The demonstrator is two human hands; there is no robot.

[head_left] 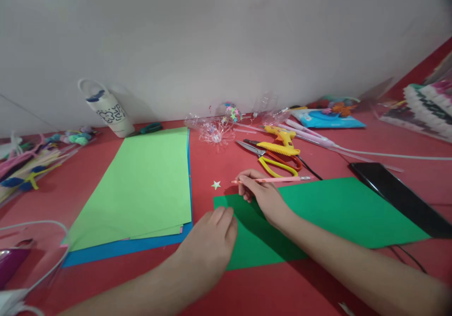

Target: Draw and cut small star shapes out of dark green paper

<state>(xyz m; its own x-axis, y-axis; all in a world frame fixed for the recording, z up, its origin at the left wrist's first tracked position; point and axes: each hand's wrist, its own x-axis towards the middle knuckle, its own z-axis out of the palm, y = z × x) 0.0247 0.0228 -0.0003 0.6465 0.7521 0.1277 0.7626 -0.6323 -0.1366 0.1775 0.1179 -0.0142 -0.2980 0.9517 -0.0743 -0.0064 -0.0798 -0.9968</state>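
A dark green paper sheet (335, 212) lies on the red table (268, 292) in front of me. My left hand (212, 243) rests flat on the sheet's left edge, fingers stretched out together. My right hand (263, 196) sits at the sheet's top left corner, fingers pinched round a thin pink pencil (282, 180) that points right. A small pale star cutout (216, 184) lies on the table just left of the pencil's tip.
A stack of light green and blue paper (144, 193) lies to the left. Yellow scissors (271, 158), a yellow glue gun (282, 139) and a black phone (399, 196) lie behind the sheet. A white bag (109, 111) leans on the wall; pipe cleaners (28, 165) far left.
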